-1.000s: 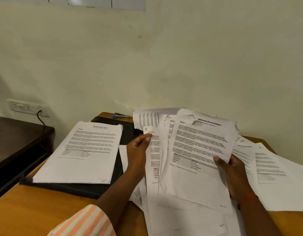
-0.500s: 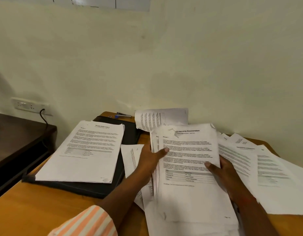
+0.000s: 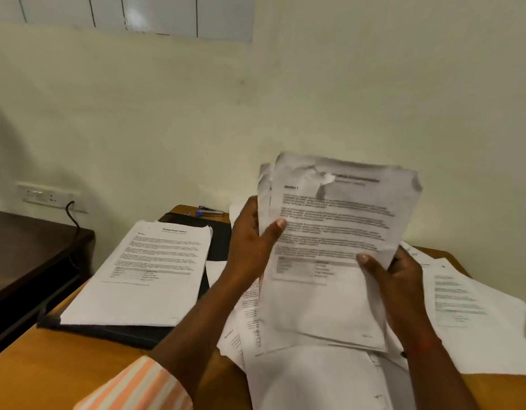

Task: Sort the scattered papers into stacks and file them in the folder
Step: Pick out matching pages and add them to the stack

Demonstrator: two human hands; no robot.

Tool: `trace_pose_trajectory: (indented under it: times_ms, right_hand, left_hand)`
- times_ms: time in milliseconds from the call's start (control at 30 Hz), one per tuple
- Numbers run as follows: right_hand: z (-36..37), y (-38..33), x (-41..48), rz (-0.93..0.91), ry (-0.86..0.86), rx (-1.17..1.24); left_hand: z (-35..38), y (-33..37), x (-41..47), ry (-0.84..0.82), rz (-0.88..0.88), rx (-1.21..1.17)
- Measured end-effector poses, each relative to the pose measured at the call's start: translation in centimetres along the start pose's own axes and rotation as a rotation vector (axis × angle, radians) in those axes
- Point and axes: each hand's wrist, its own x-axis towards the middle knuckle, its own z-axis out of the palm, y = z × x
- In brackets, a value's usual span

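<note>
Whereas the paper bundle (image 3: 329, 247) lay low over the counter (image 3: 49, 365) before, I log it raised upright, left hand (image 3: 250, 247) and right hand (image 3: 395, 279) grips clasping its sides, likely for squaring.

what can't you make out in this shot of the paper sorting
Head view, the only one:
1. Held sheaf: print motion-blurred, title unreadable; sheet count hidden behind the front page.
2. Black folder: mostly under the paper stack; contents unseen.
3. Loose papers on the table: partly covered by the sheaf and right hand; text too small.
</note>
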Motion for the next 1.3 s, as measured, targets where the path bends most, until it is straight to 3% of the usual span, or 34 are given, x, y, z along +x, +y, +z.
trace_pose_trajectory:
  times_ms: [100, 233, 433, 600, 700, 767, 833, 900, 1000, 1133, 1300]
  right_hand:
    - [0.0, -2.5, 0.3, -0.127, 0.077, -0.099]
    - [-0.8, -2.9, -0.2, -0.124, 0.062, -0.036]
    - [-0.6, 1.1, -2.6, 0.124, -0.03, -0.123]
    - [-0.3, 1.8, -3.6, 0.146, 0.038, -0.115]
    - [-0.5, 2.7, -4.3, 0.198, 0.055, -0.166]
    - [-1.2, 2.5, -4.0, 0.16, 0.096, -0.173]
    - [-2.1, 2.1, -3.0, 0.152, 0.13, -0.14]
    - [-3.0, 2.7, -2.6, 0.193, 0.142, -0.126]
    - [-3.4, 4.6, -3.3, 0.218, 0.186, -0.135]
    - [-3.8, 5.5, -2.7, 0.192, 0.216, -0.125]
    - [-4.0, 7.1, -2.2, 0.253, 0.155, -0.187]
  left_hand:
    - [0.3, 3.7, 0.9, -0.021, 0.206, 0.11]
    - [0.8, 4.5, 0.4, 0.021, 0.251, 0.133]
    - [1.4, -3.3, -2.8, -0.059, -0.068, 0.183]
    - [2.4, -4.0, -4.0, -0.05, -0.066, 0.122]
    - [2.0, -4.7, -4.2, -0.113, -0.19, 0.139]
    - [0.8, -4.8, -3.8, -0.022, -0.271, 0.181]
    - [-1.1, -5.2, -3.1, 0.097, -0.304, 0.39]
    - [-3.0, -6.6, -3.3, 0.056, -0.309, 0.715]
    - [-4.1, -8.8, -4.6, -0.045, -0.396, 0.978]
    - [-3.6, -9.3, -5.0, -0.113, -0.275, 1.096]
    - [-3.2, -9.6, -4.8, -0.195, -0.297, 1.151]
